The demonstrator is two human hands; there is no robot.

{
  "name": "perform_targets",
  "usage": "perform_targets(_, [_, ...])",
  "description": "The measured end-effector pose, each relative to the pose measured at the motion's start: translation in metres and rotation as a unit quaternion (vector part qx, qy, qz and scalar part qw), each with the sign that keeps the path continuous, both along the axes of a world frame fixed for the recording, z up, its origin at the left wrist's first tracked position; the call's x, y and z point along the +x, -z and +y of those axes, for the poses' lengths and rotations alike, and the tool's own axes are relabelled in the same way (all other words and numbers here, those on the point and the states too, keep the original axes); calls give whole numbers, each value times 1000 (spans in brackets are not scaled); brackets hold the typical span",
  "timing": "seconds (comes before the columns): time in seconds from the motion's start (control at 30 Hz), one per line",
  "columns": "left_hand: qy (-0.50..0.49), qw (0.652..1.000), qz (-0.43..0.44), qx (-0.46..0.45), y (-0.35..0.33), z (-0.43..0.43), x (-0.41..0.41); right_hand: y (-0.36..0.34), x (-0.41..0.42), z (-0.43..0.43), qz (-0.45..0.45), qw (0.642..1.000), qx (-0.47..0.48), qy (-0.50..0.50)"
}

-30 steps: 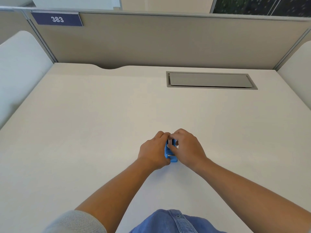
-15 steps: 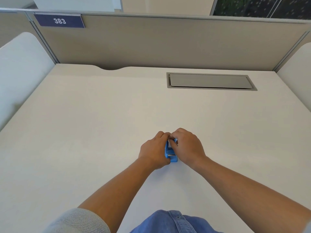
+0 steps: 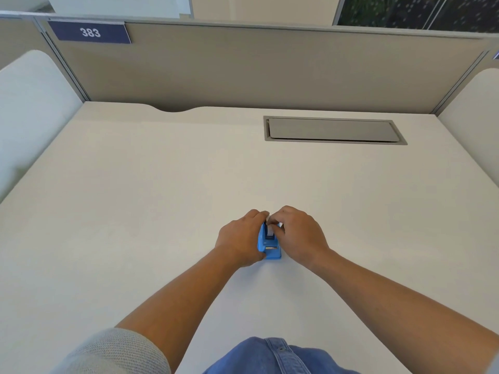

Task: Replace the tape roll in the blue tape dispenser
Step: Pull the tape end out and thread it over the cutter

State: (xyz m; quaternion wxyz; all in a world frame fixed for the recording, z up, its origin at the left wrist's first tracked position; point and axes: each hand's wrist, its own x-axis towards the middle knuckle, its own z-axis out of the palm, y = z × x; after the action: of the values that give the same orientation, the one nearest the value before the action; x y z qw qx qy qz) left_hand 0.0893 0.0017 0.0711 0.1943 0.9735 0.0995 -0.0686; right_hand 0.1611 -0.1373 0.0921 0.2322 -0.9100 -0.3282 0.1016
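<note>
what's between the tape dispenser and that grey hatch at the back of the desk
Nothing. In the head view the desk is bare from the blue tape dispenser, held between both hands, up to the grey hatch.

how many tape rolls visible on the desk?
1: the tape roll sits in the blue dispenser, between the left hand and right hand. A spare may be hidden.

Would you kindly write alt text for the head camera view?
Two bare hands, left hand and right hand, grip a small blue tape dispenser on a pale desk. Behind are a grey cable hatch and a partition with a sign reading 383.
</note>
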Motion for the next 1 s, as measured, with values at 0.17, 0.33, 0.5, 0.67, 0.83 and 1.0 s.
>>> perform_targets(0.17, [-1, 1000, -2, 2, -1, -1, 1, 1, -1, -2, -6, 1000, -2, -1])
perform_targets(0.33, [-1, 1000, -8, 7, -1, -2, 1, 2, -6, -3, 2, 1000, 2, 5])
perform_targets(0.5, [-4, 1000, -9, 26, -1, -1, 3, 2, -13, -6, -4, 1000, -6, -2])
perform_targets(0.67, [-2, 1000, -13, 21, 0, -2, 3, 6, -19, -12, 3, 1000, -5, 1])
perform_targets(0.83, [-3, 1000, -17, 19, 1, -1, 4, 9, -24, -16, 6, 1000, 4, 12])
perform_targets(1.0, [-4, 1000, -20, 23, 3, -2, 4, 10, -29, -19, 11, 1000, 5, 16])
